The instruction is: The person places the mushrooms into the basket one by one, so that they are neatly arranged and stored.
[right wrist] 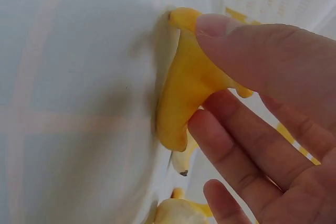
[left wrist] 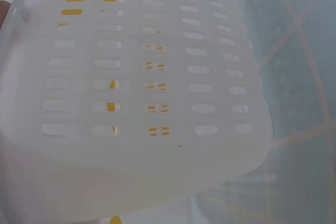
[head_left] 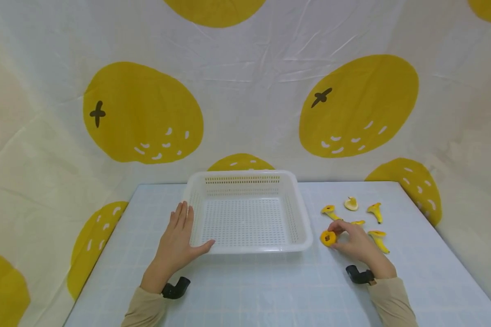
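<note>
Flat and spread, my left hand point(head_left: 176, 240) rests at the left front corner of a white perforated plastic basket point(head_left: 248, 249). Its fingers lie along the left rim and its thumb reaches over the front rim. Basket holes point(left wrist: 202, 88) fill most of the left wrist view. To the right of the basket, my right hand point(head_left: 358, 243) pinches a yellow trumpet-shaped piece point(right wrist: 186, 85) between thumb and fingers. This piece has a flared, ring-like top point(head_left: 328, 238) with a dark centre and a curved stem, low over the tabletop.
Several similar yellow pieces lie around the right hand, among them one with a flared top point(head_left: 375, 212) and one below it point(head_left: 379, 240). A pale heart-shaped piece point(head_left: 351, 204) lies behind. The table point(head_left: 245, 290) has a pale checked cover, and a patterned curtain point(head_left: 249, 113) hangs behind it.
</note>
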Demonstrator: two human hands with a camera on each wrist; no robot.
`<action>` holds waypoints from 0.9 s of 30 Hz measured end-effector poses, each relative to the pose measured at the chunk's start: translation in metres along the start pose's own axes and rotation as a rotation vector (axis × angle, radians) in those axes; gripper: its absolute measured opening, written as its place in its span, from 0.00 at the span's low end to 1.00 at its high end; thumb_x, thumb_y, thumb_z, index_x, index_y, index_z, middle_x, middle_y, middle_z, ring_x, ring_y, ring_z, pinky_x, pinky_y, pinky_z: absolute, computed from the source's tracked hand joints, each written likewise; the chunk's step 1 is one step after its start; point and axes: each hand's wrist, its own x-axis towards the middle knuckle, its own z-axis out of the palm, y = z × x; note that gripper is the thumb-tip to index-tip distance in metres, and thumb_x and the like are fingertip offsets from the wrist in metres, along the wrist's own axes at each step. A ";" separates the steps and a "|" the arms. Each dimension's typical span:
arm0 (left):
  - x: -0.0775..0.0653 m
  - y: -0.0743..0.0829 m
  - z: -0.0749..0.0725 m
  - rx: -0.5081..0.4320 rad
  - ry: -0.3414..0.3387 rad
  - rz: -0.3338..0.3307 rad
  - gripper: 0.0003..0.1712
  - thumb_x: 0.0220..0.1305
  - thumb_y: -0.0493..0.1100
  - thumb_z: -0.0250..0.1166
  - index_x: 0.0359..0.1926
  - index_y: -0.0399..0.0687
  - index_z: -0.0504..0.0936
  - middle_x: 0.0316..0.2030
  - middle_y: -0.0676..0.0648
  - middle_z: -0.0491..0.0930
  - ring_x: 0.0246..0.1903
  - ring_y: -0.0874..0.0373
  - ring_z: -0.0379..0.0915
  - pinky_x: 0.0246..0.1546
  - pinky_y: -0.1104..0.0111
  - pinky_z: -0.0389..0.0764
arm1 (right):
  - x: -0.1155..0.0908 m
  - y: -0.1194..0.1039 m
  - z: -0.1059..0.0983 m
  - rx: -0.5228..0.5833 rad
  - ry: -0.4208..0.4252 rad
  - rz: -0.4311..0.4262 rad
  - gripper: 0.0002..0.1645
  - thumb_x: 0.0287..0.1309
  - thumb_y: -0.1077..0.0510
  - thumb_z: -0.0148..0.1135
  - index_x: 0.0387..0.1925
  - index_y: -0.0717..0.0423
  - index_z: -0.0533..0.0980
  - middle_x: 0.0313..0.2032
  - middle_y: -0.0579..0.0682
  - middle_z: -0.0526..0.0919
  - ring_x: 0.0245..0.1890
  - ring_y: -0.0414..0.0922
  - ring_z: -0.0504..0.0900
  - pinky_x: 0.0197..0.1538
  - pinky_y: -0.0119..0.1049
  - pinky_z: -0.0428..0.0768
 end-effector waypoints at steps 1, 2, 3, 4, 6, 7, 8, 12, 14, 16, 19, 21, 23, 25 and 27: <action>0.000 0.000 0.000 0.000 -0.003 -0.001 0.65 0.47 0.73 0.61 0.69 0.27 0.50 0.71 0.32 0.43 0.71 0.42 0.36 0.69 0.51 0.45 | 0.000 0.000 0.000 -0.005 0.001 -0.004 0.22 0.41 0.64 0.74 0.40 0.51 0.75 0.37 0.44 0.80 0.39 0.45 0.75 0.46 0.48 0.75; 0.000 0.000 0.000 -0.001 -0.004 -0.002 0.65 0.47 0.73 0.61 0.69 0.27 0.50 0.71 0.32 0.43 0.71 0.42 0.36 0.69 0.51 0.45 | -0.001 0.000 -0.001 -0.007 -0.003 0.000 0.22 0.41 0.63 0.74 0.40 0.51 0.75 0.36 0.44 0.80 0.38 0.45 0.75 0.44 0.45 0.75; 0.000 0.000 0.000 -0.002 -0.005 -0.002 0.65 0.47 0.73 0.61 0.69 0.27 0.50 0.71 0.32 0.43 0.71 0.42 0.36 0.69 0.51 0.46 | -0.001 0.000 -0.001 -0.009 -0.006 0.005 0.22 0.41 0.62 0.74 0.39 0.51 0.74 0.35 0.43 0.79 0.37 0.44 0.74 0.42 0.42 0.74; 0.000 0.000 -0.001 -0.004 -0.006 -0.003 0.65 0.47 0.73 0.61 0.69 0.27 0.50 0.71 0.32 0.43 0.71 0.42 0.36 0.69 0.51 0.45 | -0.001 0.000 -0.001 -0.009 -0.012 0.008 0.22 0.41 0.61 0.75 0.39 0.50 0.74 0.35 0.43 0.79 0.36 0.44 0.73 0.40 0.40 0.74; 0.000 0.001 -0.001 -0.011 -0.006 -0.004 0.65 0.47 0.73 0.62 0.69 0.27 0.50 0.71 0.32 0.43 0.71 0.42 0.36 0.69 0.51 0.45 | 0.000 0.000 0.000 0.007 -0.032 0.023 0.22 0.41 0.59 0.75 0.38 0.49 0.74 0.33 0.43 0.77 0.34 0.44 0.72 0.36 0.36 0.72; 0.000 0.001 -0.001 -0.014 -0.005 -0.004 0.65 0.47 0.73 0.62 0.69 0.27 0.50 0.71 0.32 0.43 0.71 0.42 0.36 0.69 0.51 0.45 | 0.000 0.000 0.001 0.016 -0.040 0.039 0.21 0.41 0.57 0.76 0.38 0.49 0.74 0.32 0.43 0.77 0.33 0.44 0.71 0.35 0.34 0.71; 0.000 0.001 -0.001 -0.015 -0.004 -0.003 0.65 0.47 0.72 0.62 0.69 0.27 0.50 0.71 0.32 0.43 0.71 0.42 0.36 0.69 0.51 0.45 | 0.000 0.000 0.001 0.026 -0.049 0.052 0.21 0.41 0.56 0.76 0.37 0.48 0.74 0.31 0.44 0.76 0.32 0.44 0.71 0.33 0.33 0.70; 0.000 0.000 -0.001 -0.026 0.004 -0.002 0.64 0.47 0.72 0.63 0.69 0.27 0.51 0.71 0.32 0.44 0.71 0.42 0.37 0.69 0.51 0.45 | 0.000 0.000 0.004 0.062 -0.067 0.051 0.18 0.41 0.55 0.76 0.34 0.47 0.76 0.26 0.46 0.74 0.29 0.44 0.69 0.29 0.31 0.68; 0.000 -0.001 0.000 -0.042 0.011 0.000 0.64 0.47 0.71 0.63 0.68 0.27 0.52 0.71 0.32 0.44 0.71 0.42 0.37 0.69 0.52 0.44 | 0.000 -0.001 0.003 0.073 -0.069 0.044 0.17 0.41 0.55 0.76 0.33 0.47 0.76 0.25 0.47 0.73 0.28 0.44 0.69 0.28 0.32 0.67; 0.001 -0.001 0.000 -0.062 0.023 0.000 0.64 0.46 0.71 0.64 0.68 0.28 0.53 0.71 0.32 0.45 0.71 0.42 0.38 0.69 0.53 0.45 | 0.000 -0.001 0.004 0.079 -0.076 0.048 0.15 0.41 0.55 0.76 0.31 0.47 0.77 0.25 0.46 0.73 0.28 0.44 0.69 0.28 0.32 0.67; 0.001 -0.001 0.000 -0.090 0.022 -0.007 0.66 0.43 0.73 0.65 0.69 0.29 0.53 0.71 0.33 0.44 0.71 0.43 0.37 0.69 0.53 0.45 | 0.000 -0.002 0.004 0.077 -0.087 0.063 0.14 0.41 0.53 0.76 0.30 0.45 0.77 0.25 0.46 0.73 0.27 0.43 0.69 0.28 0.31 0.68; 0.001 -0.002 -0.001 -0.100 0.014 -0.014 0.69 0.40 0.76 0.64 0.69 0.30 0.52 0.72 0.34 0.43 0.71 0.43 0.37 0.69 0.53 0.45 | 0.000 -0.001 0.005 0.076 -0.091 0.058 0.14 0.42 0.51 0.75 0.30 0.45 0.77 0.25 0.45 0.73 0.27 0.43 0.69 0.28 0.31 0.68; 0.000 -0.002 -0.001 -0.105 0.004 -0.016 0.72 0.37 0.78 0.64 0.70 0.31 0.51 0.72 0.35 0.42 0.71 0.44 0.36 0.70 0.54 0.45 | 0.000 -0.001 0.006 0.076 -0.096 0.055 0.15 0.42 0.49 0.75 0.30 0.46 0.77 0.24 0.45 0.73 0.27 0.43 0.69 0.28 0.31 0.67; -0.001 -0.003 -0.001 -0.107 0.002 -0.011 0.74 0.34 0.80 0.64 0.70 0.32 0.51 0.72 0.35 0.42 0.71 0.44 0.35 0.70 0.54 0.45 | 0.000 0.000 0.007 0.077 -0.097 0.053 0.16 0.41 0.48 0.75 0.30 0.46 0.77 0.24 0.45 0.73 0.26 0.42 0.69 0.27 0.31 0.67; -0.002 -0.003 -0.002 -0.104 0.001 -0.005 0.75 0.32 0.81 0.64 0.70 0.32 0.51 0.72 0.35 0.41 0.71 0.44 0.35 0.70 0.54 0.45 | 0.001 0.001 0.007 0.080 -0.096 0.049 0.17 0.41 0.47 0.75 0.30 0.46 0.77 0.24 0.44 0.73 0.26 0.42 0.69 0.27 0.31 0.67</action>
